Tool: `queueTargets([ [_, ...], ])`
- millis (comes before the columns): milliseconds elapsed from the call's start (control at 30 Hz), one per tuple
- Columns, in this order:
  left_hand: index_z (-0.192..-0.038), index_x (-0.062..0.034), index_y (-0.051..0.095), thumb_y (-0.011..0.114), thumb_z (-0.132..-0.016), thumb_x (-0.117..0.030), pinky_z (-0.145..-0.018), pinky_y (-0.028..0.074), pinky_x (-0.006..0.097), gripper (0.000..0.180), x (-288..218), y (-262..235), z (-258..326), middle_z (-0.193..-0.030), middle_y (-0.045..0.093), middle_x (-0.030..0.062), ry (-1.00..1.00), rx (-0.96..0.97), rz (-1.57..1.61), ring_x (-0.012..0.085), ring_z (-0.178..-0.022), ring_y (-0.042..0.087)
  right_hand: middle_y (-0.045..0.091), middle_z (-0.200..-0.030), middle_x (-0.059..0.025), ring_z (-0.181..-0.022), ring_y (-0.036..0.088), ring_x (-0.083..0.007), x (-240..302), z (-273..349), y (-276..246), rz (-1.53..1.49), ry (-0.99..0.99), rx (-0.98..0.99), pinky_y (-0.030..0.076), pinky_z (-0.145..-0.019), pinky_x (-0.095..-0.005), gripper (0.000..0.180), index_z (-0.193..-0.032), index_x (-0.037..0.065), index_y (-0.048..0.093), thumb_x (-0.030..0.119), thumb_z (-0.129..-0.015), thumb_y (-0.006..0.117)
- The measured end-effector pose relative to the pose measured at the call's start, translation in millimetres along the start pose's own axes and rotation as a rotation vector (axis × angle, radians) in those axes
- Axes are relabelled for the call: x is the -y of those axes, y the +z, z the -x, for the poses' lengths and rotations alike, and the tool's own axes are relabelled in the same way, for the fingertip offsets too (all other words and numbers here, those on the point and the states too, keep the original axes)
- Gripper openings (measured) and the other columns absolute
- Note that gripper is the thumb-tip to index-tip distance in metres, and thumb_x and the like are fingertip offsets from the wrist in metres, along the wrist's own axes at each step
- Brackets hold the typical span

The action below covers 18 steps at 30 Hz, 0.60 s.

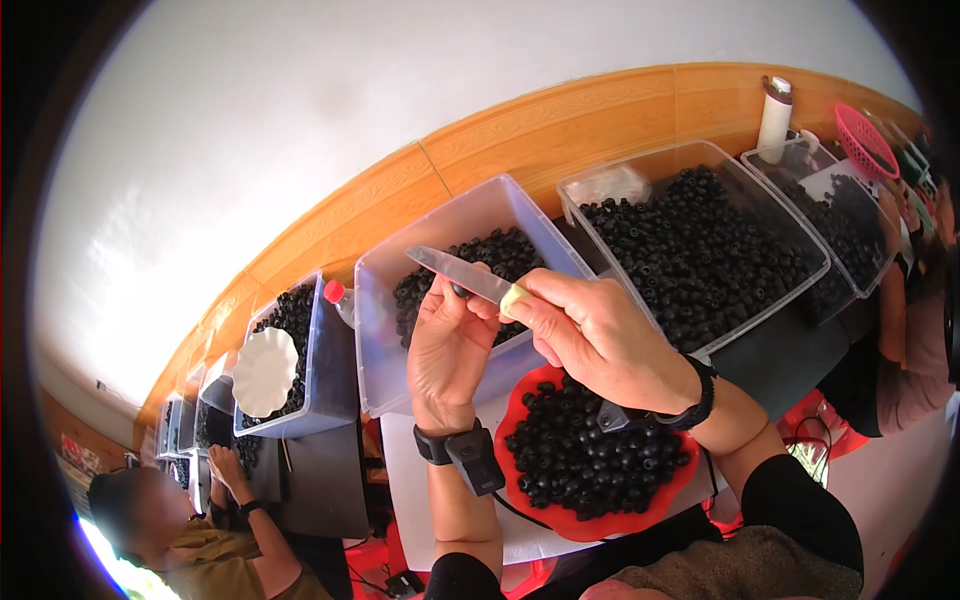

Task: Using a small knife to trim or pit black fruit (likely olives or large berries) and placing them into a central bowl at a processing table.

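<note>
We see a knife (462,273) with a smooth, shiny metal blade, clear glossy plastic bins (455,240) of matt black beads, a glossy red plastic dish (520,400), and varnished wood panelling (560,125).

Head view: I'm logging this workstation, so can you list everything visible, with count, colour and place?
knife: one, silver blade, pale handle, in right hand
small round fruit: one, black, at left fingertips, under blade
red dish: one, full of black fruit, below the hands
clear bins: several, holding black fruit, along the wall
white dish: one, on a left bin
bottle: one, white, far right
pink basket: one, far right
co-workers: one lower left, one at the right edge
left hand: wrist band
right hand: wrist band
</note>
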State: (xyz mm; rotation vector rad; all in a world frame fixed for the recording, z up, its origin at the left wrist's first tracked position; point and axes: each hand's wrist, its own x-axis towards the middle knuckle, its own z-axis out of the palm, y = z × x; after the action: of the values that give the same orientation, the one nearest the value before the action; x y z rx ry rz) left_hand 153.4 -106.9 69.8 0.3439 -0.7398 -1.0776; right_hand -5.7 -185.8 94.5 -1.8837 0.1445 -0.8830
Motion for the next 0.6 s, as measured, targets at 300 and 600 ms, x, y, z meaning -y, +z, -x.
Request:
queueTargets([
  [300,-0.108,-0.0050,0.058,0.062,-0.089,-0.012,-0.073,0.043,0.024,0.020,15,-3,-9,-0.090,0.048,0.0036,-0.122,-0.008,0.126,0.0133,-0.079,0.047,0.044,-0.058,-0.0083,-0.051,0.042,-0.0125,7,6,4,-0.052,-0.081,0.182,0.039,-0.049,-0.0282,0.018,-0.095,-0.001,0.056,0.017,-0.096,0.054],
  [600,-0.110,-0.0040,0.055,0.061,-0.090,-0.015,-0.079,0.047,0.028,0.023,11,4,-6,-0.096,0.059,0.0012,-0.051,-0.044,0.057,0.0120,-0.082,0.054,0.057,-0.063,-0.0197,-0.061,0.058,-0.0396,-3,-2,-4,0.236,-0.201,-0.168,0.042,-0.048,-0.0427,0.016,-0.088,0.000,0.048,0.014,-0.095,0.051],
])
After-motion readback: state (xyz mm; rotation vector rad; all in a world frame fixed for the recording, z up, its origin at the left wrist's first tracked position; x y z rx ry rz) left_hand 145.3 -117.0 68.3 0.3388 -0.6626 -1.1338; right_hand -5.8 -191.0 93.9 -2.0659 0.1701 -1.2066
